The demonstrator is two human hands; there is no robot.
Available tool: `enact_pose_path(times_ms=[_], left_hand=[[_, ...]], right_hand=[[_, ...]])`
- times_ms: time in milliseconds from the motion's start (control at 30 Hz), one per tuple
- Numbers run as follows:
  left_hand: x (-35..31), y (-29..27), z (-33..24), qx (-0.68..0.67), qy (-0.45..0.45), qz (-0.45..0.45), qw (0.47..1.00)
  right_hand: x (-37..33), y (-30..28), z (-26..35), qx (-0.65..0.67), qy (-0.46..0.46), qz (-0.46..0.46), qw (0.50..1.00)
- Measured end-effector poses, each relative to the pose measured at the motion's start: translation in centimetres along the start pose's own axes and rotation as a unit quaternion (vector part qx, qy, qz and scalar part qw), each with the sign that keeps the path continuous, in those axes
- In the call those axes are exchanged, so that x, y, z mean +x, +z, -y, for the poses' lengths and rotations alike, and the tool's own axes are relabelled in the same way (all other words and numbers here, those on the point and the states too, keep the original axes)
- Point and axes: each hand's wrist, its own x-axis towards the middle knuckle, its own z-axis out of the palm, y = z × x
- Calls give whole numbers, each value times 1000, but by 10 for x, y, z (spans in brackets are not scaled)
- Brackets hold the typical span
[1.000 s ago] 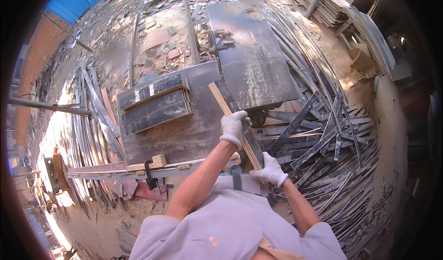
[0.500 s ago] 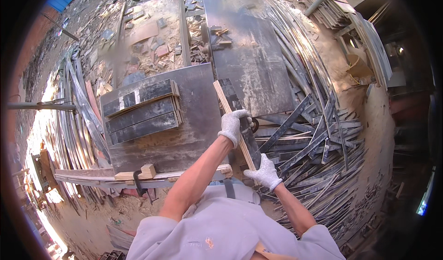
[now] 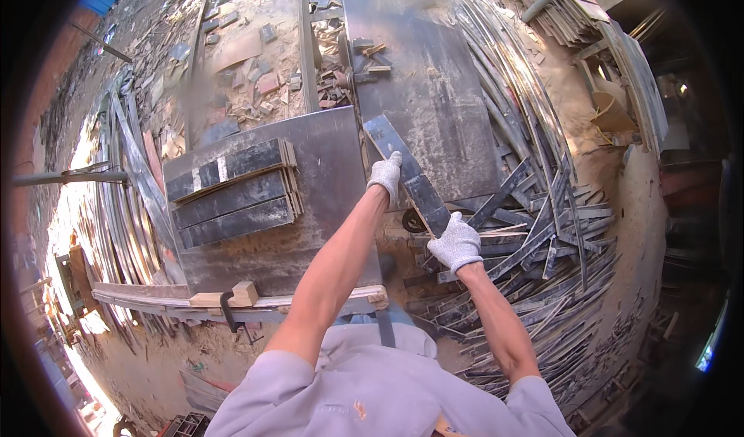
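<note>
A dark-faced plywood strip [image 3: 408, 172], possibly a few stacked together, is held at a slant across the gap between two metal tabletops. My left hand [image 3: 385, 175], in a pale knitted glove, grips its left edge around the middle. Around its near end my right hand [image 3: 457, 243], gloved alike, is closed. The undersides of the fingers are hidden. To the left, stacked dark plywood strips [image 3: 232, 185] lie side by side on the left metal tabletop [image 3: 329, 173], their pale layered ends facing right.
A wooden fence rail with a small wood block [image 3: 245, 293] and a black clamp [image 3: 227, 311] runs along the near edge. Beyond stretches another metal tabletop [image 3: 434, 119] with offcuts on it. Long scrap strips [image 3: 535, 228] pile up at right. Broken pieces litter the far ground.
Both hands have moved the plywood forward and rolled it, so its dark face shows where layered edges showed before. My right hand has gone farther from my body.
</note>
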Motion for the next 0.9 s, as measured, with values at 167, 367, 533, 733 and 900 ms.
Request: enact_pose_path(times_ms=[167, 367, 533, 733, 900], left_hand=[[-19, -2, -38, 41, -19, -27, 999], [-14, -7, -56, 30, 1, -24, 999], [-10, -7, -59, 99, 26, -37, 994], [-3, -4, -57, 94, 32, -19, 995], [20, -6, -49, 253, 82, -12, 964]], right_hand=[[25, 8, -1, -16, -4, -9, 1000], [37, -9, 13, -14, -1, 10, 1000], [42, -13, 13, -25, -5, 20, 999], [51, -7, 9, -14, -13, -5, 1000], [49, -10, 13, -12, -12, 11, 1000]])
